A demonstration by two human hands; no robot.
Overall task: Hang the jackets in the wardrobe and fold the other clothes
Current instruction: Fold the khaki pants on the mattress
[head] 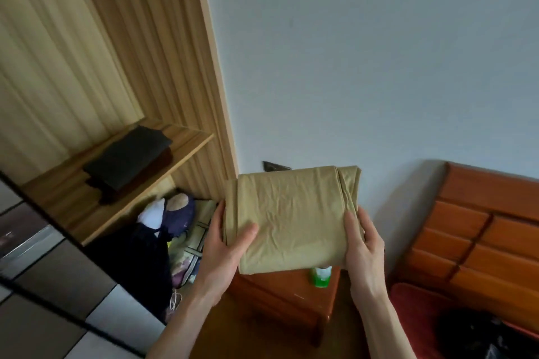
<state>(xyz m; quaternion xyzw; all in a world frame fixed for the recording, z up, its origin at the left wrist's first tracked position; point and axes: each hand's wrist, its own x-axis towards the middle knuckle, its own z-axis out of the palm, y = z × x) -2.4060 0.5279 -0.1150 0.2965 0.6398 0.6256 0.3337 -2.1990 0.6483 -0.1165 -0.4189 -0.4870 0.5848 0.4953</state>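
"What stood around the person at that moment?"

"An open wooden wardrobe (122, 38) filled the left side. On its shelf (163, 148) lay a stack of folded dark clothes (125, 160), and below the shelf sat a heap of dark fabric and patterned cloth (172, 230). A sliding door with grey panels (43, 285) crossed the lower left corner. A pale wall (364, 52) ran behind. Under the hands was a reddish wooden nightstand (285, 294) with a green bottle (320, 277) on it, its top hidden by the garment. To the right rose a wooden headboard (490, 236), with something red and something black at the bottom corner, too blurred to name."

"And the hands?"

"Both held a folded khaki garment (294, 218) up in the air, in front of the wall and above the nightstand, just right of the wardrobe's edge. The left hand (227, 245) gripped its left edge, thumb pressed on the top face, fingers tucked beneath. The right hand (361, 242) clasped the right edge the same way, thumb on top, fingers wrapped under. The garment lay flat between them, clear of the shelf."
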